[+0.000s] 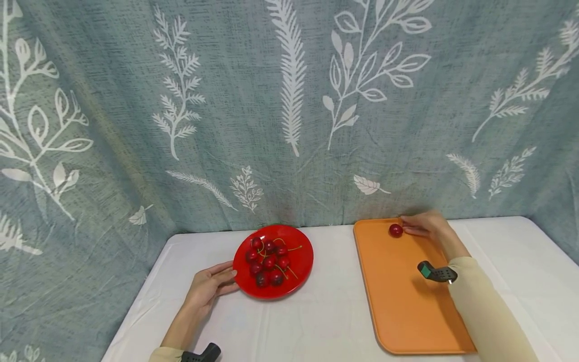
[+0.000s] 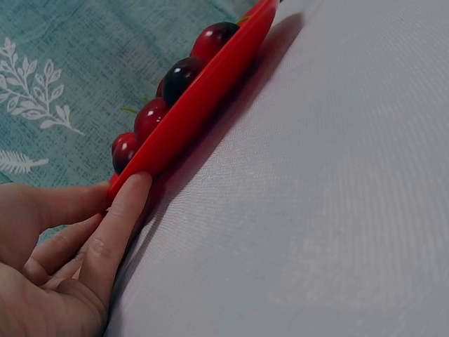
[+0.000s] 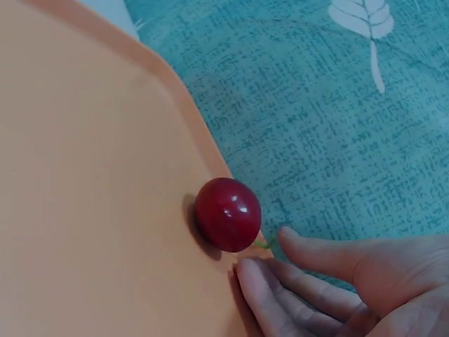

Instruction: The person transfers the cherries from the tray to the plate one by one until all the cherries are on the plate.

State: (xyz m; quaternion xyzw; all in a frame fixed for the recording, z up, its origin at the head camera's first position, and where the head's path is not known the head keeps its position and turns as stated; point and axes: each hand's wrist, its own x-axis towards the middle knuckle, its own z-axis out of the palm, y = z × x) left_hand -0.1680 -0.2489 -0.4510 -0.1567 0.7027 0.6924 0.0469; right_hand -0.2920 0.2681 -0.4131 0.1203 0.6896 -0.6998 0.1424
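Observation:
My left hand (image 1: 205,286) pinches the left rim of a red plate (image 1: 300,261) between thumb and fingers; the left wrist view shows this grip (image 2: 77,260) from the side. Several dark red cherries (image 1: 270,261), some with green stems, are heaped on the plate. Over at the far edge of an orange tray (image 1: 384,301), a single cherry (image 1: 395,230) lies just inside the rim. Beside it is my right hand (image 1: 425,223), its thumb and fingertips parted around the short green stem (image 3: 262,244) in the right wrist view.
A white cloth (image 1: 334,311) covers the table under plate and tray. Behind the table hangs a blue-green curtain (image 1: 253,100) with white leaf prints, close to the tray's far edge. My right sleeve (image 1: 484,306) crosses the tray's right side.

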